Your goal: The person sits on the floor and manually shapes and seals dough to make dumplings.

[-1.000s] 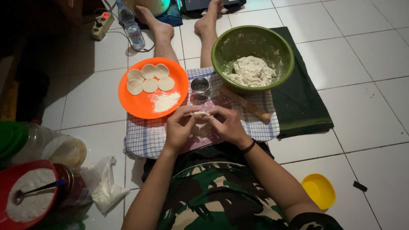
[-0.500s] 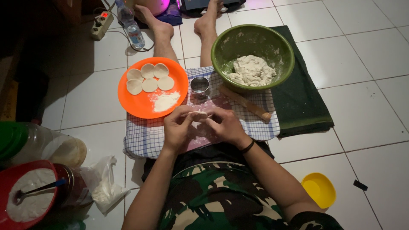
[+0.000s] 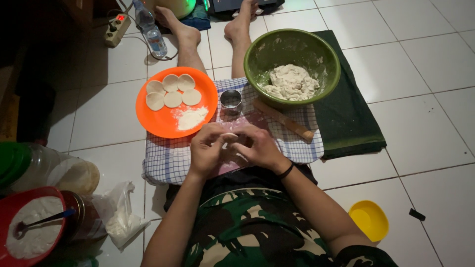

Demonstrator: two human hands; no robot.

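Person is seated on a tiled floor, legs stretched forward, with a checked cloth point(image 3: 297, 143) spread across the lap area as the work surface. All positions below are given relative to this cloth.

Left hand point(image 3: 207, 148) and right hand point(image 3: 257, 147) meet over the middle of the cloth, near its front edge. Both sets of fingers are curled narrowly inward around a small pale piece of dough point(image 3: 229, 135), pinched between the fingertips of the two hands. Most of the piece is hidden by the fingers; its shape cannot be told. A dark band sits on the right wrist.

On the cloth's far left corner rests an orange plate point(image 3: 163, 121), carrying five flat round dough discs point(image 3: 171, 92) and a small heap of flour point(image 3: 191, 117). Just beyond the hands, on the cloth, stands a round metal cutter point(image 3: 231, 99). A wooden rolling pin point(image 3: 283, 119) lies slantwise on the cloth's right part. At the cloth's far right corner sits a green bowl point(image 3: 257, 54) holding a lump of dough point(image 3: 292, 82), partly over a dark green mat point(image 3: 349, 118).

Well off the cloth to the near left stands a red bowl point(image 3: 6, 212) of flour with a spoon. To the near right lies a yellow lid point(image 3: 369, 219).
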